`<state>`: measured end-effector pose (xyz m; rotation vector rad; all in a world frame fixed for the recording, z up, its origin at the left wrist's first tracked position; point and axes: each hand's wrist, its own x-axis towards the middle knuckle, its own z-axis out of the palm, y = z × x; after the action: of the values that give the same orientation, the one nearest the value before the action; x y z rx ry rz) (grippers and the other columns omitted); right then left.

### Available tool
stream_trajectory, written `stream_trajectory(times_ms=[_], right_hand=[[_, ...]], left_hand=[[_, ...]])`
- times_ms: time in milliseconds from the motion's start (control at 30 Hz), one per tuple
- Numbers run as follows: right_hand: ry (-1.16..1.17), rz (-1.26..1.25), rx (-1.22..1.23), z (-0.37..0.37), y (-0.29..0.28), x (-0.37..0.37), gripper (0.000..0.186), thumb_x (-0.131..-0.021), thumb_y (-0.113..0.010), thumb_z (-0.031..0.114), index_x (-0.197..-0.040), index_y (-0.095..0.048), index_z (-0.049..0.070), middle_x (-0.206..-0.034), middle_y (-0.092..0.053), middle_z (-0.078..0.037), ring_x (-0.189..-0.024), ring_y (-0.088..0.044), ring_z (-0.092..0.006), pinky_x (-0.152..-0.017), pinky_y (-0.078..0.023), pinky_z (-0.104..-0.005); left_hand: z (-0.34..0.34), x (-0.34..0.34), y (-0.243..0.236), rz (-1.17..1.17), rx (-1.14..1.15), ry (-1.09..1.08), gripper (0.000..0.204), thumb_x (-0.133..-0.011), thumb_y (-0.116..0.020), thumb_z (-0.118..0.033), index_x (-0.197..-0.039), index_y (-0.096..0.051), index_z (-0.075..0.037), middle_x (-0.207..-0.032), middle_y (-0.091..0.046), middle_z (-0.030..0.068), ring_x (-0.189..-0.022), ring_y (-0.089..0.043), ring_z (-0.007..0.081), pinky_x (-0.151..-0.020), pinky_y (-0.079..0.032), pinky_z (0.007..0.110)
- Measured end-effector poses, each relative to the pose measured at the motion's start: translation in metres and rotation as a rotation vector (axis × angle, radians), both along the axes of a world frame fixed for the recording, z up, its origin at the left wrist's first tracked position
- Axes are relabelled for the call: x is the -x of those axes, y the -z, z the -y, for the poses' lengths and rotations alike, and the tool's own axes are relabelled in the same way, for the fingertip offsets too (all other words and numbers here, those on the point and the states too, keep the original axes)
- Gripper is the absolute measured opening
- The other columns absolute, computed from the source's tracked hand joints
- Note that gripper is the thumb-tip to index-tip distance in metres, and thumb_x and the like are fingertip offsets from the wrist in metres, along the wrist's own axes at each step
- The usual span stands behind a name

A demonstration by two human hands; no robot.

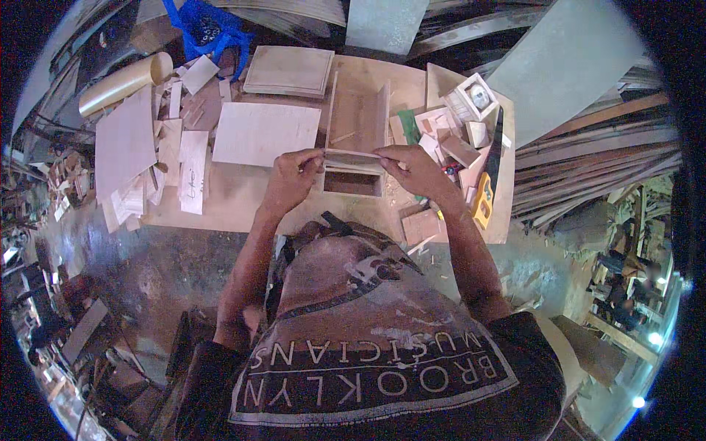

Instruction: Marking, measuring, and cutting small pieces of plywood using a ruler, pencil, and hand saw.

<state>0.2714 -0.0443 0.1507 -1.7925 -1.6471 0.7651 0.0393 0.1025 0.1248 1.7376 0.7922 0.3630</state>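
Observation:
In front of me on the workbench lies a long, open wooden box (358, 117), its near end showing a dark compartment. A thin wooden strip (351, 157) spans the box's width, just beyond that compartment. My left hand (296, 175) pinches the strip's left end between closed fingers. At its right end, my right hand (413, 169) grips it the same way, thumb and fingers together. Whether the strip rests on the box walls or sits slightly above them, I cannot tell. A pale flat panel (266, 134) lies left of the box.
Stacked panels (288, 70), a gold cylinder (125, 84) and a blue bag (209, 33) stand farther back. Offcuts (193, 173) cover the bench's left. At right lie a yellow-handled saw (482, 201), small blocks (461, 151) and a square frame with a round inset (478, 95).

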Motion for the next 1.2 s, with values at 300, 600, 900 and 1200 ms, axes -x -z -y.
stream_trajectory(times_ms=[300,600,900,1200], right_hand=[[-0.037,0.010,-0.054,0.002,0.000,0.003,0.023,-0.092,-0.059,0.012,-0.110,-0.065,0.000,-0.102,-0.069,-0.018,-0.091,-0.067,-0.0314,-0.078,-0.052,-0.0373],[-0.038,0.057,-0.039,0.007,-0.001,0.008,0.023,-0.092,-0.058,0.012,-0.110,-0.065,0.000,-0.103,-0.068,-0.018,-0.093,-0.066,-0.0319,-0.079,-0.052,-0.0380],[0.030,0.148,-0.091,0.007,0.000,0.018,0.021,-0.092,-0.057,0.011,-0.109,-0.065,0.001,-0.103,-0.069,-0.018,-0.092,-0.067,-0.0333,-0.079,-0.053,-0.0381],[0.075,0.169,-0.125,0.011,0.004,0.024,0.021,-0.092,-0.058,0.011,-0.107,-0.066,-0.001,-0.103,-0.069,-0.019,-0.094,-0.067,-0.0328,-0.082,-0.052,-0.0382]], left_hand=[[-0.005,0.005,0.002,0.011,-0.039,0.036,0.023,-0.093,-0.053,-0.007,-0.109,-0.065,0.005,-0.080,-0.069,0.0142,-0.070,-0.068,0.0170,-0.060,-0.055,0.030],[-0.010,0.007,0.004,0.047,-0.032,0.111,0.022,-0.093,-0.053,-0.006,-0.106,-0.065,0.006,-0.086,-0.070,0.0168,-0.076,-0.070,0.0210,-0.062,-0.057,0.031],[-0.015,0.008,0.002,-0.004,-0.018,0.164,0.021,-0.092,-0.054,-0.006,-0.104,-0.066,0.005,-0.084,-0.071,0.0145,-0.074,-0.069,0.0173,-0.067,-0.055,0.032],[-0.018,0.009,0.008,-0.062,-0.061,0.196,0.023,-0.093,-0.056,-0.009,-0.108,-0.066,0.004,-0.086,-0.071,0.0149,-0.079,-0.071,0.0194,-0.066,-0.056,0.031]])
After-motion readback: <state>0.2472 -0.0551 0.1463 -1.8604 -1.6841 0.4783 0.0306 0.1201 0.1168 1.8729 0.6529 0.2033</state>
